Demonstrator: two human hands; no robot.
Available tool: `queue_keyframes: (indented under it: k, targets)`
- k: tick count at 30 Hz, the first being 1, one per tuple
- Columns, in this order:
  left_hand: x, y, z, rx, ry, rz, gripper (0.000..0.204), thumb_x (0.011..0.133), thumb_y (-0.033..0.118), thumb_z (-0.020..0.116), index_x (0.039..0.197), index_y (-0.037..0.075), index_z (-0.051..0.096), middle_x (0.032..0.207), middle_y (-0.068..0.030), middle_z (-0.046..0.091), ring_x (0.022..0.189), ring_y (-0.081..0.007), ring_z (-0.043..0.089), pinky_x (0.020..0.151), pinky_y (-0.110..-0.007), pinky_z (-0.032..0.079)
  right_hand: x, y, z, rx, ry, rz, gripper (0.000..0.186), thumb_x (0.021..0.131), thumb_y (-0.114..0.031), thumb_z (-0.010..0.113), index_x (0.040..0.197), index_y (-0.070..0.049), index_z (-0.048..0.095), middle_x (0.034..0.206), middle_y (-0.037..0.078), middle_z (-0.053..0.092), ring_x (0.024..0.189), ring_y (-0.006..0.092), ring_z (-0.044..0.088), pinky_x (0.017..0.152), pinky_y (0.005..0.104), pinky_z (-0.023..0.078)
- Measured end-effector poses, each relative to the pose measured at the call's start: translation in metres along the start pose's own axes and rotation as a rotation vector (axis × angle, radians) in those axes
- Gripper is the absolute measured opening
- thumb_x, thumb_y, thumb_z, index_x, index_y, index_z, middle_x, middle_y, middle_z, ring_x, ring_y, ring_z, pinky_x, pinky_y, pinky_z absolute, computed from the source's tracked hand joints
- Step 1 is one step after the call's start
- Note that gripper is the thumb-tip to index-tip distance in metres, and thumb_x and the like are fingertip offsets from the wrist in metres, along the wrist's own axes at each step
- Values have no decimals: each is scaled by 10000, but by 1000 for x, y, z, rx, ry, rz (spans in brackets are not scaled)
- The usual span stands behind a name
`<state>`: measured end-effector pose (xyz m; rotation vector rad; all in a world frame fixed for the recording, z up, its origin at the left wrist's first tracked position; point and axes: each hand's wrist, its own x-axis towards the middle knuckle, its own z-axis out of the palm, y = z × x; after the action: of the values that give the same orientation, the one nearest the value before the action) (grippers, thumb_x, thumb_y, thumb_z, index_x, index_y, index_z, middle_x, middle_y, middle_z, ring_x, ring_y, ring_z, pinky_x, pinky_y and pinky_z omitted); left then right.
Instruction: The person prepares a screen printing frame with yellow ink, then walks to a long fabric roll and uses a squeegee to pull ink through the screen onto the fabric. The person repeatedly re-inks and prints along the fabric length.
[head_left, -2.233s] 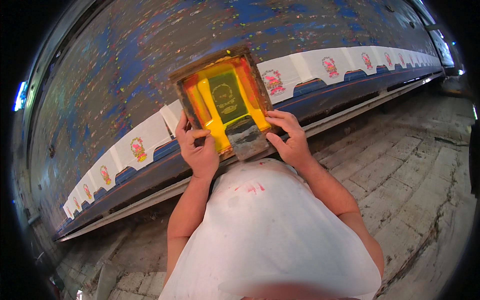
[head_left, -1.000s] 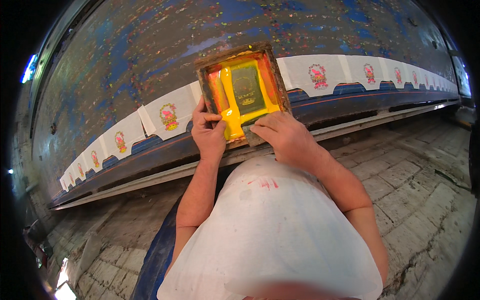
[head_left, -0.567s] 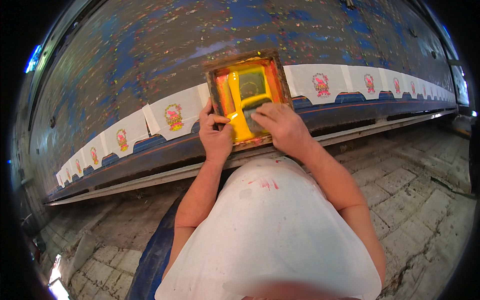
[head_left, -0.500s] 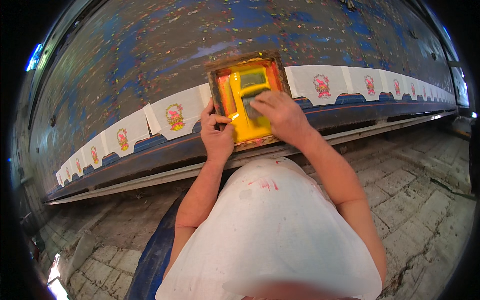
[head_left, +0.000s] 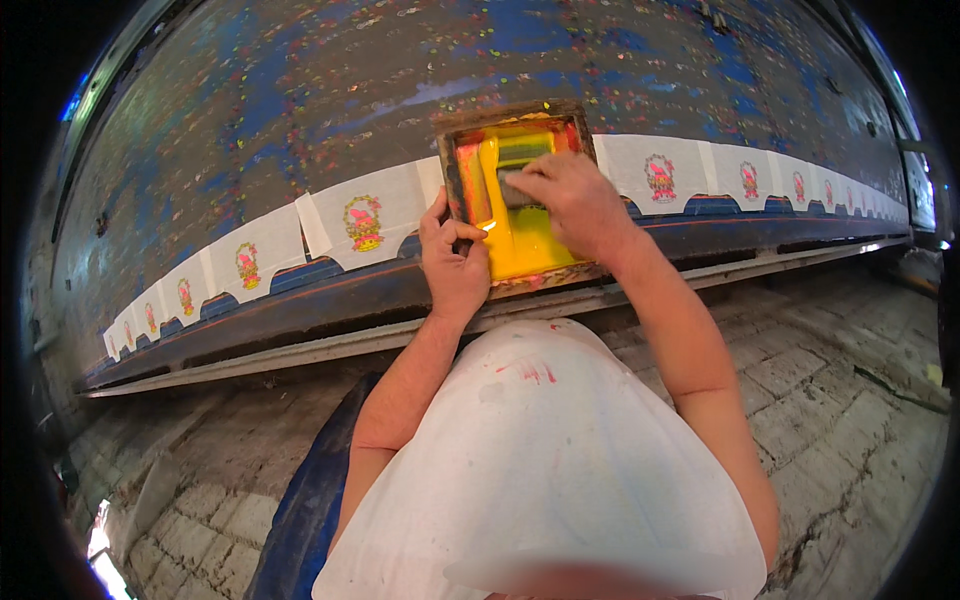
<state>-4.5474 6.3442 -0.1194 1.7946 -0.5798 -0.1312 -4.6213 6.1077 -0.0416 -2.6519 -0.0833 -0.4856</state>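
A smear is the main risk

By the left hand (head_left: 457, 268), the lower left side of the wooden frame (head_left: 454, 185) is clamped; by the right hand (head_left: 580, 205), a grey scraper (head_left: 514, 197) is gripped inside it. If the wooden frame is allowed to turn under the push of the right hand, a blurred mark could be left on the cloth. If the scraper is moved too quickly, the yellow paint (head_left: 522, 252) could be splashed over the side. The wooden frame is placed just right of the left hand and is partly covered by the right one. Farther out, white cloth pieces (head_left: 690, 180) are laid in a row along the paint-spotted tabletop (head_left: 350, 75), so stray drops could be caught there.
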Motion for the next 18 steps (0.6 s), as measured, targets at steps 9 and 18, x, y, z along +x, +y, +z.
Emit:
queue_keyframes:
  k: [9,18]
  targets:
    - [-1,6,1,-128,-19,-135,222,932,-155,726,1031,40,766,1785,-248,449,1551,-292,596,1022,-306,587,-76,-64,-14,70,-57,57,453,878,24,765,1306,-93,851,1267,107,773,1140,363,748,1013,497,601]
    - [4,9,-4,-15,-50,-182,217,927,-161,734,1014,35,768,1779,-249,486,1500,-263,641,992,-287,596,-113,-62,-25,153,58,174,488,879,-118,939,1350,-84,817,1471,160,725,1404,393,673,1193,537,552]
